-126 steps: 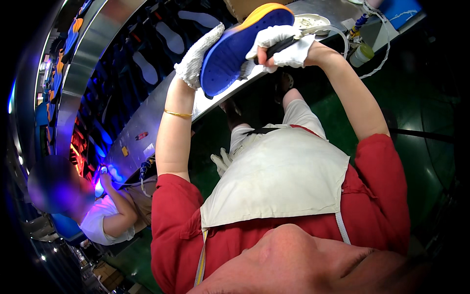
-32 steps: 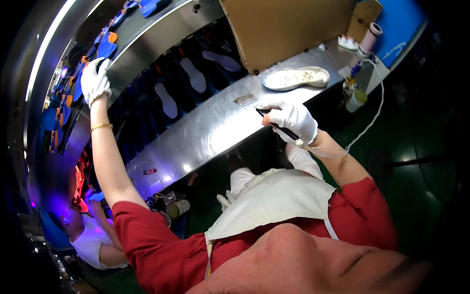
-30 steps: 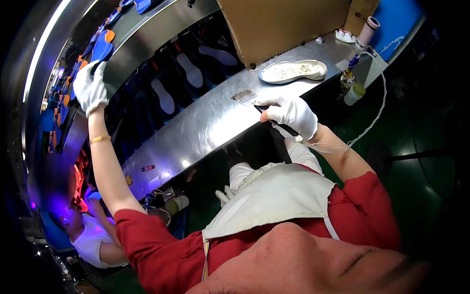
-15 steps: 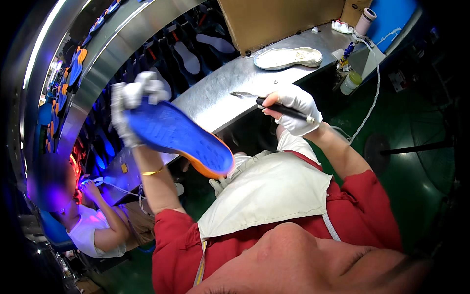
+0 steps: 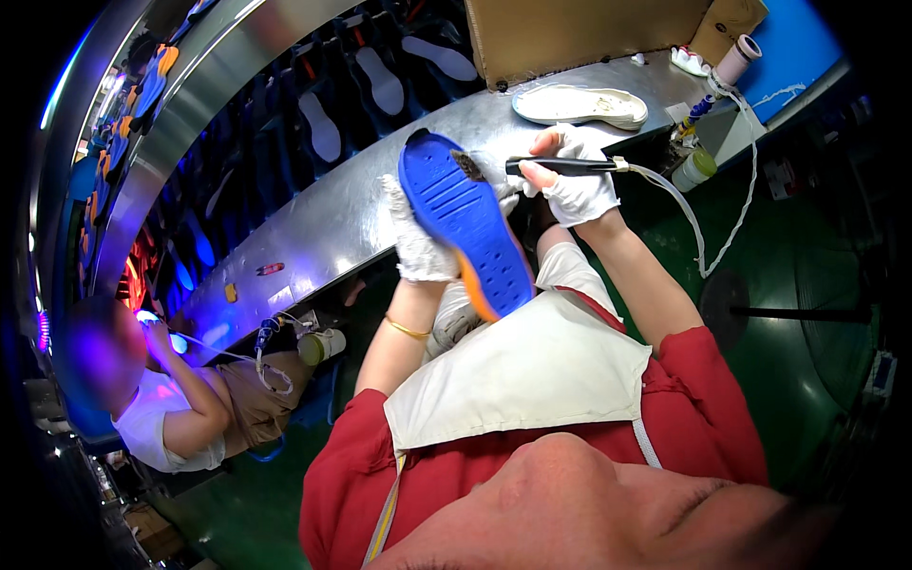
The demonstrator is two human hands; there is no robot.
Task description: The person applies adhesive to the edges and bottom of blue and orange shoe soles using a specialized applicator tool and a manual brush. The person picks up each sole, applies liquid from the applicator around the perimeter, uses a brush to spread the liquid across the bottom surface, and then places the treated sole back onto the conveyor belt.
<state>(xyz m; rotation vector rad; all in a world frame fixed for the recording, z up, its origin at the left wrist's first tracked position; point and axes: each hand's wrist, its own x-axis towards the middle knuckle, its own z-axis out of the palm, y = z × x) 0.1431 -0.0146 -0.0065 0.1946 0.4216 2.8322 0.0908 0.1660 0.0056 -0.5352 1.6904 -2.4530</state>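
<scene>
Left hand [image 5: 421, 249] grips the sole [image 5: 467, 226] at its 2 o'clock; right hand [image 5: 581, 197], sole at 8 o'clock, pinches a tool [image 5: 570, 167].

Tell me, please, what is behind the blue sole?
Behind the blue sole, the metal bench shows past its upper part. The left grip, white-gloved, seems partly behind it. Whatever the sole fully covers cannot be seen.

Brown cardboard [image 5: 589, 43] stands along the counter [image 5: 342, 214], near a pink cylinder [image 5: 737, 61]. A small red object [image 5: 270, 269] lies farther left; beyond it is a co-worker [image 5: 157, 418] in white.
</scene>
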